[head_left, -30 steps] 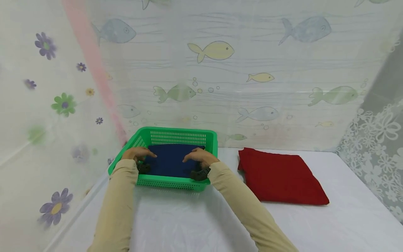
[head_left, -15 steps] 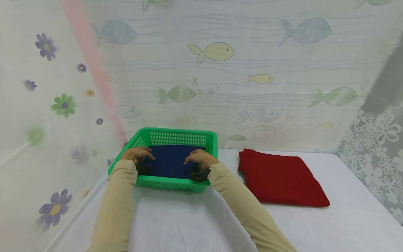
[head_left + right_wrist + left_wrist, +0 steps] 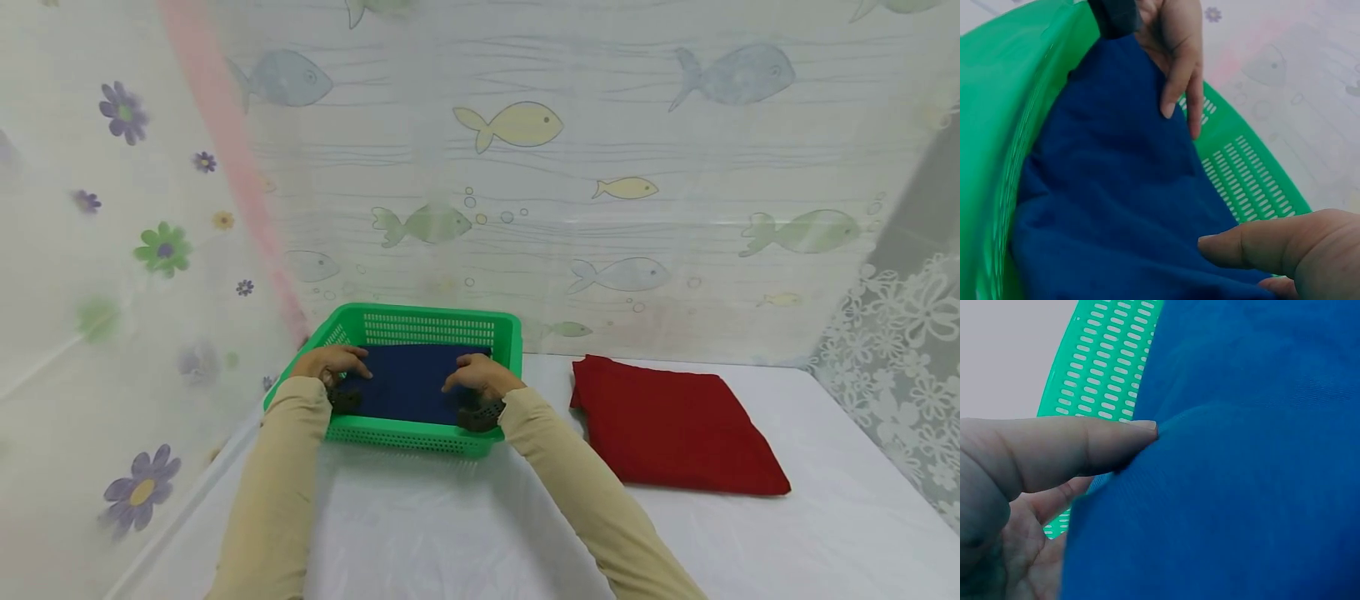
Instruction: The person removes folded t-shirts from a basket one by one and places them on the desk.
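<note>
A folded dark blue cloth (image 3: 408, 383) lies inside a green plastic basket (image 3: 405, 432). At the cloth's left side my left hand (image 3: 333, 364) pinches its edge. The left wrist view shows the thumb (image 3: 1085, 447) on top of the blue cloth (image 3: 1235, 487), other fingers behind the edge. My right hand (image 3: 482, 375) holds the opposite side. Seen from the right wrist, that thumb (image 3: 1260, 244) lies over the cloth (image 3: 1116, 181), with a fingertip showing past its edge. The left hand (image 3: 1179, 56) appears at the far end there. Most fingers are hidden by cloth.
A folded red cloth (image 3: 675, 425) lies on the white-covered table (image 3: 420, 525), right of the basket. Fish-printed sheeting (image 3: 510, 208) hangs right behind the basket, and flower-printed sheeting (image 3: 150, 350) stands close along the left. Slotted basket walls (image 3: 1254, 181) rise around the blue cloth.
</note>
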Demonstrator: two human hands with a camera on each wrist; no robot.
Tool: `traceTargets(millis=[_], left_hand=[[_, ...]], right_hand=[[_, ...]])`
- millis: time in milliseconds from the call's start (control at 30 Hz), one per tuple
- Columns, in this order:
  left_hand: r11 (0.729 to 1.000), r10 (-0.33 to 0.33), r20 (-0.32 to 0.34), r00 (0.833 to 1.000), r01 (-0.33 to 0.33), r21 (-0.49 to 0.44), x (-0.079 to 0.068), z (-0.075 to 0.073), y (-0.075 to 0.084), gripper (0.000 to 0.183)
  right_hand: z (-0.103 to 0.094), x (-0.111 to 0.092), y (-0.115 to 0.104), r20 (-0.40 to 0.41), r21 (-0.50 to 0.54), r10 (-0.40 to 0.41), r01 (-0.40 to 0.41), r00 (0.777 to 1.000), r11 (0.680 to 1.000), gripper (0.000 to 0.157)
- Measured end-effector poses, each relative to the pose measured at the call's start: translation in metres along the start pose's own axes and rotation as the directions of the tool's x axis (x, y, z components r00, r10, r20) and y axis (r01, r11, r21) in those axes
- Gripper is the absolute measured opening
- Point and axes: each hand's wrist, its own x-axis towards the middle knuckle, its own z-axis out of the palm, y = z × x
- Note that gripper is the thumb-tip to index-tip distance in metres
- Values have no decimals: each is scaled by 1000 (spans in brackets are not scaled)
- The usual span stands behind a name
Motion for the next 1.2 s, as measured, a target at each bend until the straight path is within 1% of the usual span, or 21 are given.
traceTargets(millis=[133, 333, 433, 500, 667, 767, 867, 1067, 1200], left_hand=[[1000, 2, -4, 1000, -2, -17, -1, 0, 0, 64], [998, 4, -17, 1000, -5, -59, -6, -1, 1, 66], [995, 4, -23, 1000, -6, -95, -9, -1, 3, 66], [994, 6, -25, 1000, -9, -111, -10, -2, 4, 66], [995, 24, -31, 999, -27, -99, -15, -2, 7, 66], [995, 38, -39, 999, -41, -88, -17, -3, 10, 66], [995, 36, -57, 998, -41, -86, -19, -4, 13, 66], [991, 30, -62, 998, -38, -131, -23, -6, 17, 68], [991, 41, -83, 996, -51, -124, -27, -6, 21, 69]], right_hand=[[-1, 0, 1, 23, -33, -23, 23, 999, 999, 75], [0, 4, -1, 39, -47, -2, 4, 999, 999, 75], [2, 5, -2, 41, -30, 0, 1, 999, 1000, 74], [3, 5, -2, 37, 6, -5, 5, 999, 1000, 75], [4, 3, -3, 33, 81, -15, 12, 999, 997, 77], [3, 2, -3, 23, 88, -28, 26, 999, 996, 77], [3, 0, -5, 14, 94, -50, 49, 999, 994, 78], [0, -4, -11, 13, 110, -72, 70, 997, 991, 79], [-2, -7, -14, 5, 124, -78, 76, 997, 989, 79]])
